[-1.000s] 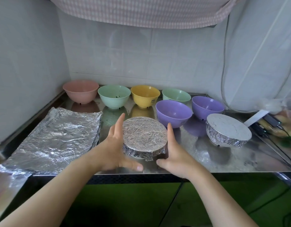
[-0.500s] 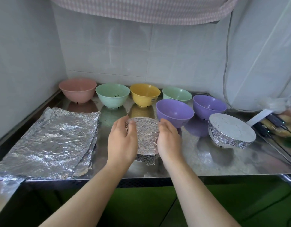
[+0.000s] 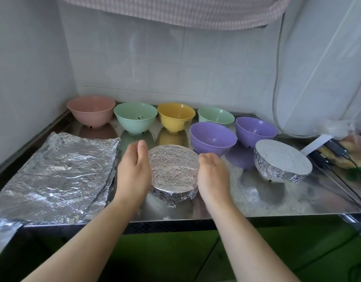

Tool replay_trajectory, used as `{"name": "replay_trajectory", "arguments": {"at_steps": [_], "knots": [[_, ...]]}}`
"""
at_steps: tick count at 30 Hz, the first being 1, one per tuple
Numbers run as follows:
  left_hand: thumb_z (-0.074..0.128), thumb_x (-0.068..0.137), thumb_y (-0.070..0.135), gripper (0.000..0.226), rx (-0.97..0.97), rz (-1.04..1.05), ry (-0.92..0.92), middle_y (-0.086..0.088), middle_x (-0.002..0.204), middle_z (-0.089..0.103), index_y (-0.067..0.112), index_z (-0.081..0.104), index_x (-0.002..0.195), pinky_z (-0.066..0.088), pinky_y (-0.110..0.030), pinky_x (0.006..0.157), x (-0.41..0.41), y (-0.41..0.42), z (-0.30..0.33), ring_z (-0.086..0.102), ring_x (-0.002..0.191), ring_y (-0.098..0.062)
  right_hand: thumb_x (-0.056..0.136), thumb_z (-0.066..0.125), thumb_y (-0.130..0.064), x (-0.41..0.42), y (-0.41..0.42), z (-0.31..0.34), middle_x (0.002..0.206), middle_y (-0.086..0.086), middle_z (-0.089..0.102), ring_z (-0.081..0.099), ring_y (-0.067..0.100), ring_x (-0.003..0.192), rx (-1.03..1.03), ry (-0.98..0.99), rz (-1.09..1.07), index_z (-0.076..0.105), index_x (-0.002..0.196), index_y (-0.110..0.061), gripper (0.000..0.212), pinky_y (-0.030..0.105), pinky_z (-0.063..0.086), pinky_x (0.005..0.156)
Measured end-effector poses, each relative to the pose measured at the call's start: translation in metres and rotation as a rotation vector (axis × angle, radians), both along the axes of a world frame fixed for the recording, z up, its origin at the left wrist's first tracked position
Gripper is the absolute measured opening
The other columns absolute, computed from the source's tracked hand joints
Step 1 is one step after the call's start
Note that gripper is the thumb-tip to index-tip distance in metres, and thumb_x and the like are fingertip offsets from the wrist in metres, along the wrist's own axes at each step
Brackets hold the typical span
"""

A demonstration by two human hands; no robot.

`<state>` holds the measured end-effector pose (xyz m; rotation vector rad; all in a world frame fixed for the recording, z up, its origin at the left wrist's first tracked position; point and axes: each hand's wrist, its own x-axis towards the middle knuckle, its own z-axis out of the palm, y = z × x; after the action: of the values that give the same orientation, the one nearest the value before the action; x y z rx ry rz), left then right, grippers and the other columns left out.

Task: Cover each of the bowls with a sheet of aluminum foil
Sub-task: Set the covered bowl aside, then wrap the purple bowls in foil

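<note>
- Bowls: we count eight on the steel tabletop (image 3: 257, 202); two wear foil, six stand bare.
- Centre of frame: foil-covered bowl (image 3: 174, 176), wrinkled sheet tucked under its rim, crimp looking complete from here.
- Left hand (image 3: 134, 176) with straight fingers, flat against that bowl's left side; right hand (image 3: 213, 178) loosely curved at its right side. We cannot tell whether either presses or merely flanks it; neither grips anything.
- Right of frame: second covered bowl (image 3: 282, 160), smooth-topped, finished, well apart from the hands.
- Upper row, left to right: pink bowl (image 3: 91, 110), mint bowl (image 3: 135, 117), yellow bowl (image 3: 176, 116), pale green bowl (image 3: 215, 117); in front, two purple bowls (image 3: 213, 139) and (image 3: 256, 131). All uncovered.
- Left of frame: stack of foil sheets (image 3: 53, 176), ready.
- Judgement: roughly a quarter done; next sheet comes from the stack.
</note>
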<state>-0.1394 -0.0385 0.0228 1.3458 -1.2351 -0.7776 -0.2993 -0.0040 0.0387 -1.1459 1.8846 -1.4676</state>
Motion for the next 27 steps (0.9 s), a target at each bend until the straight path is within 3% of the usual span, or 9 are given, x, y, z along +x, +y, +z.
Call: {"name": "replay_trajectory", "arguments": {"at_steps": [2,5,8,11,15,19,22,25,27], "knots": [[0.041,0.109,0.047,0.037,-0.022,0.022,-0.052,0.006,0.123,0.064,0.021,0.058,0.130,0.044,-0.033,0.095,0.005,0.002,-0.004,0.058,0.113,-0.014,0.104,0.049,-0.021,-0.010,-0.004,0.007,0.085,0.002,0.064,0.055,0.026,0.089,-0.005,0.090,-0.015,0.061,0.084,-0.009,0.026,0.041,0.038,0.074],[0.048,0.107,0.047,0.054,-0.041,-0.012,-0.101,-0.001,0.151,0.049,0.017,0.044,0.152,0.038,-0.036,0.113,-0.006,0.017,-0.005,0.046,0.136,-0.014,0.106,0.052,-0.027,-0.013,-0.016,0.015,0.108,-0.007,0.069,0.058,0.014,0.109,0.044,0.082,0.100,0.071,0.121,-0.015,0.027,0.034,0.042,0.097],[0.041,0.110,0.042,0.059,-0.075,-0.007,-0.115,-0.005,0.160,0.038,0.010,0.034,0.158,0.024,-0.019,0.106,-0.024,0.029,-0.007,0.034,0.143,-0.012,0.109,0.053,-0.032,-0.007,-0.025,0.010,0.142,-0.010,0.065,0.056,0.007,0.131,0.077,0.029,0.255,0.066,0.142,-0.022,0.037,0.023,0.040,0.107],[0.035,0.110,0.043,0.057,-0.084,0.019,-0.073,-0.012,0.155,0.043,0.007,0.036,0.155,0.031,-0.030,0.113,-0.029,0.026,-0.013,0.037,0.141,-0.019,0.107,0.053,-0.036,-0.001,-0.023,0.000,0.141,-0.010,0.068,0.060,0.007,0.128,0.060,-0.021,0.193,0.070,0.138,-0.022,0.038,0.023,0.045,0.107],[0.033,0.112,0.042,0.048,-0.070,0.017,0.013,-0.001,0.139,0.058,0.013,0.047,0.148,0.037,-0.032,0.103,-0.026,0.018,-0.017,0.050,0.129,-0.017,0.089,0.047,-0.049,0.007,-0.017,-0.003,0.131,-0.015,0.068,0.062,0.014,0.127,0.028,-0.115,0.081,0.072,0.133,-0.027,0.055,0.053,0.052,0.109],[0.031,0.112,0.048,0.044,0.008,-0.028,0.022,0.008,0.119,0.063,0.024,0.055,0.139,0.034,-0.030,0.092,-0.012,0.009,-0.009,0.055,0.113,-0.016,0.106,0.049,-0.034,0.008,-0.007,-0.001,0.099,-0.018,0.058,0.062,0.012,0.102,0.013,-0.095,0.105,0.069,0.125,-0.010,0.036,0.037,0.048,0.104],[0.029,0.112,0.051,0.045,-0.001,0.010,-0.024,0.016,0.100,0.061,0.021,0.059,0.126,0.035,-0.033,0.086,0.001,0.007,-0.004,0.058,0.097,-0.012,0.109,0.048,-0.026,-0.001,-0.001,-0.004,0.091,-0.005,0.063,0.059,0.022,0.093,0.024,0.008,0.080,0.065,0.099,-0.010,0.026,0.042,0.045,0.089],[0.038,0.111,0.046,0.040,-0.019,0.033,-0.068,0.010,0.116,0.064,0.020,0.055,0.136,0.039,-0.035,0.089,0.003,0.015,-0.004,0.058,0.106,-0.011,0.104,0.053,-0.019,-0.009,-0.005,-0.001,0.077,0.008,0.059,0.053,0.026,0.077,-0.026,0.069,0.000,0.055,0.075,-0.006,0.031,0.051,0.046,0.085],[0.046,0.108,0.045,0.050,-0.024,0.025,-0.095,0.000,0.142,0.059,0.016,0.048,0.148,0.041,-0.038,0.106,-0.004,0.022,-0.006,0.054,0.129,-0.017,0.103,0.056,-0.022,-0.013,-0.012,0.001,0.087,0.006,0.067,0.060,0.026,0.091,-0.026,0.038,0.027,0.063,0.082,-0.008,0.025,0.046,0.047,0.092]]}}
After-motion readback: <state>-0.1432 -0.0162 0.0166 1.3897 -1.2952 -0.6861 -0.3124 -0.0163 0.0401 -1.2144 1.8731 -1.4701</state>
